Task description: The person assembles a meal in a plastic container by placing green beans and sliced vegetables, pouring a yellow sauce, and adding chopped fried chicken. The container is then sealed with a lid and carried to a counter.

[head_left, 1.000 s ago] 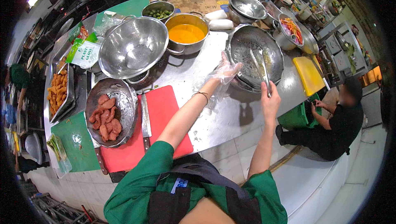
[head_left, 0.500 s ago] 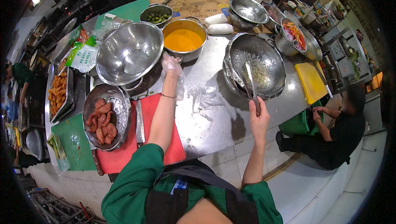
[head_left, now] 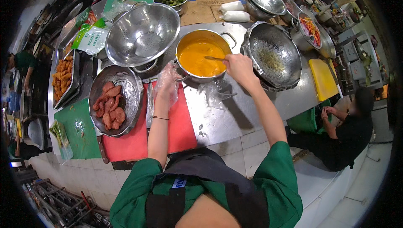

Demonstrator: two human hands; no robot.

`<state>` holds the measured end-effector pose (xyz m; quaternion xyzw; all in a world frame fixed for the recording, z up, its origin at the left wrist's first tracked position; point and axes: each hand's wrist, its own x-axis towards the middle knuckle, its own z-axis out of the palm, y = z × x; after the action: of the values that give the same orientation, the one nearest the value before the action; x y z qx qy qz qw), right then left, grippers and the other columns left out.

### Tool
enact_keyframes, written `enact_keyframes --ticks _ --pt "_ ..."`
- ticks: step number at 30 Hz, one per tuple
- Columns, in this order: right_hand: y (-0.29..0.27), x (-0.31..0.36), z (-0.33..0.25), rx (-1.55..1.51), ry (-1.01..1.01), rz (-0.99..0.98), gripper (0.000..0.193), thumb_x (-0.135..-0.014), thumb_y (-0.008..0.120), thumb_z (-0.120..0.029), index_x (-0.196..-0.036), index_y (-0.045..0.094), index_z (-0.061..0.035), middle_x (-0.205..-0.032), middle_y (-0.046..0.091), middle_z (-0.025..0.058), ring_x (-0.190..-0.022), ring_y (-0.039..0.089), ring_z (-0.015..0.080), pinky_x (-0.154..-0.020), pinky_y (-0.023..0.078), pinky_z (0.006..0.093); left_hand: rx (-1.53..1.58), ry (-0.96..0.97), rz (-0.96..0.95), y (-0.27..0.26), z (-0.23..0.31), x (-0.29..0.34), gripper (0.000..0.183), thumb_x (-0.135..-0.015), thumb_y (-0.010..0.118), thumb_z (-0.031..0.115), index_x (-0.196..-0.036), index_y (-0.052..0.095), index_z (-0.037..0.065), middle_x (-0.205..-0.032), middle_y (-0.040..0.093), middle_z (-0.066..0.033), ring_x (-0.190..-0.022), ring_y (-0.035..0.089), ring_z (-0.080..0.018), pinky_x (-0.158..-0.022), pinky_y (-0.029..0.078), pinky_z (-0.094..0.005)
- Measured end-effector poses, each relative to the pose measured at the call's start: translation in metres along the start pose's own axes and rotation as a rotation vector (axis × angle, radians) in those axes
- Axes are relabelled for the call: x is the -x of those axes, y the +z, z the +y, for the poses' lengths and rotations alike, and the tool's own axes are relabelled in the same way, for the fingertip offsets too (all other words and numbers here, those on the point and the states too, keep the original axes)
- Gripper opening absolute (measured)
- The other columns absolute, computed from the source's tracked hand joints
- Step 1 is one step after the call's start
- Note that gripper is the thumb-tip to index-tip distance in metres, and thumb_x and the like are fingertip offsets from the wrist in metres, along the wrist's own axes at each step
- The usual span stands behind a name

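Observation:
A metal pot [head_left: 200, 79] holds a thick orange liquid [head_left: 195, 62] with ripples on its surface. My left hand [head_left: 168, 81], in a clear plastic glove, is closed at the handle on the pot's left side; its fingertips are partly hidden. Over the pot's right rim, my bare right hand [head_left: 242, 69] grips metal tongs [head_left: 214, 58], their far end dipped in the liquid. Just right of the pot is a large metal bowl [head_left: 294, 62] with pale shreds in its bottom. A crumpled clear plastic glove or bag [head_left: 216, 93] lies by the pot's near side.
Left of the pot, a colander [head_left: 140, 32] leans above a bowl of reddish coated pieces [head_left: 110, 104]. A knife [head_left: 150, 106] lies on the red board [head_left: 182, 123]. Fried pieces [head_left: 63, 76] fill a tray at far left. Someone in black [head_left: 346, 129] sits at right beside a green tub [head_left: 302, 121].
The pot has come nearer, with my left hand at its handle. My right hand has carried the tongs from the large bowl leftward into the orange liquid.

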<state>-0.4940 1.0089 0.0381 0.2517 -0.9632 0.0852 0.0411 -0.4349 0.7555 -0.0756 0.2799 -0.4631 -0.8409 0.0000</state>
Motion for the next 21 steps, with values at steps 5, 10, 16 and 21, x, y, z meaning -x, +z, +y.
enact_keyframes --ticks 5,10,16,21 --pt "0.025 -0.029 -0.028 0.042 -0.079 -0.108 0.018 -0.077 0.067 -0.024 -0.08 0.071 -0.0069 -0.073 0.067 0.0172 -0.073 0.066 0.0339 -0.068 0.054 0.0427 -0.105 -0.08 -0.122 -0.02 0.019 0.006 0.038 -0.091 0.058 0.042 -0.107 0.055 0.008 -0.057 0.044 0.0052 -0.047 0.047 -0.0075 -0.039 0.029 -0.0226" --pt "0.002 -0.029 -0.026 0.181 -0.181 -0.473 0.019 -0.073 0.067 -0.019 -0.085 0.071 -0.0054 -0.088 0.068 0.0188 -0.081 0.068 0.0318 -0.069 0.056 0.0403 -0.056 -0.031 -0.081 -0.021 0.013 -0.002 0.028 -0.094 0.057 0.031 -0.098 0.057 0.003 -0.056 0.043 0.0034 -0.046 0.042 -0.0077 -0.042 0.035 -0.0212" --pt "0.013 -0.053 -0.038 0.263 -0.075 -0.208 0.022 -0.073 0.069 -0.024 -0.084 0.071 -0.0045 -0.089 0.068 0.0196 -0.083 0.068 0.0317 -0.071 0.056 0.0416 -0.053 0.053 -0.125 -0.02 0.012 -0.001 0.032 -0.094 0.056 0.033 -0.103 0.057 0.002 -0.062 0.047 0.0011 -0.049 0.046 -0.0101 -0.045 0.037 -0.0225" --pt "0.009 -0.048 -0.03 0.212 -0.216 -0.507 0.033 -0.072 0.071 -0.03 -0.093 0.07 -0.0038 -0.094 0.068 0.0176 -0.089 0.067 0.0319 -0.076 0.055 0.0415 -0.146 -0.017 -0.069 -0.019 0.014 0.003 0.034 -0.095 0.053 0.035 -0.107 0.057 0.003 -0.067 0.049 0.0 -0.052 0.049 -0.0118 -0.052 0.042 -0.0264"
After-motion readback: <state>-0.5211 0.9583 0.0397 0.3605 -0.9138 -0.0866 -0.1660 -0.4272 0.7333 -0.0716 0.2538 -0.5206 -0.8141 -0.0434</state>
